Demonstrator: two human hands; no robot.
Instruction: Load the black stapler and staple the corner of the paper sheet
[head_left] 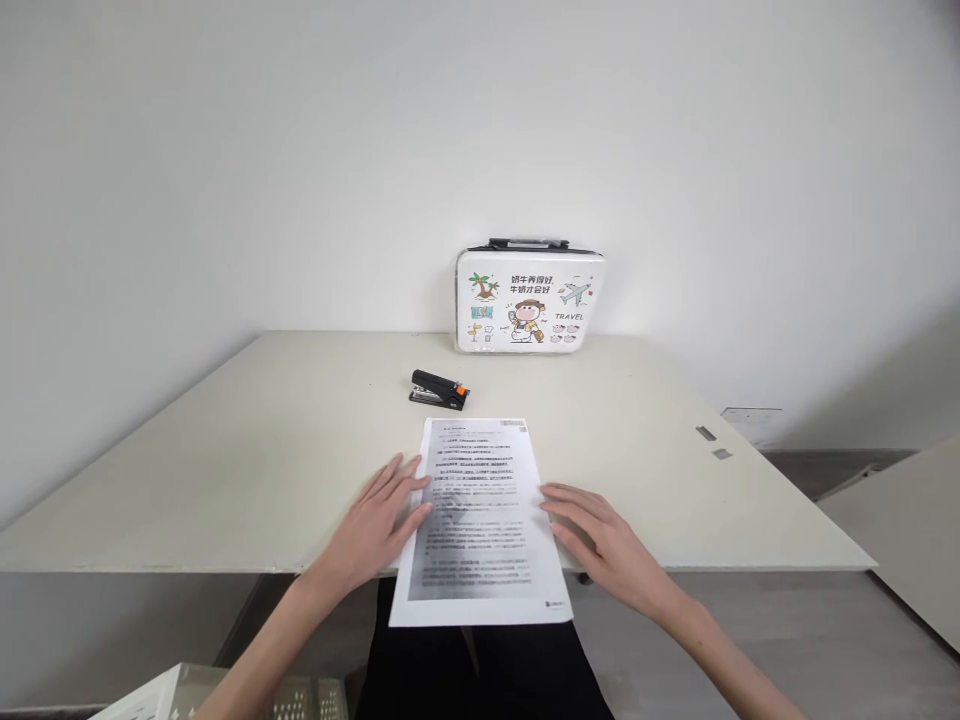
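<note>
A printed sheet of paper [480,520] lies on the table in front of me, its near end jutting past the front edge above my lap. Whether it is one sheet or a thin stack, I cannot tell. My left hand [379,520] rests flat at the paper's left edge, fingers spread, with thumb and fingertips touching the margin. At the right edge, my right hand [596,535] lies with its fingers stretched out and the tips against the side of the paper. Just beyond the paper's far end sits a black stapler [439,390] with an orange part.
A white cartoon-printed case [529,300] with a black handle stands at the back against the wall. Two small grey pieces [706,433] lie near the right edge of the pale table [225,450]. A white plastic basket [176,695] is below at the lower left.
</note>
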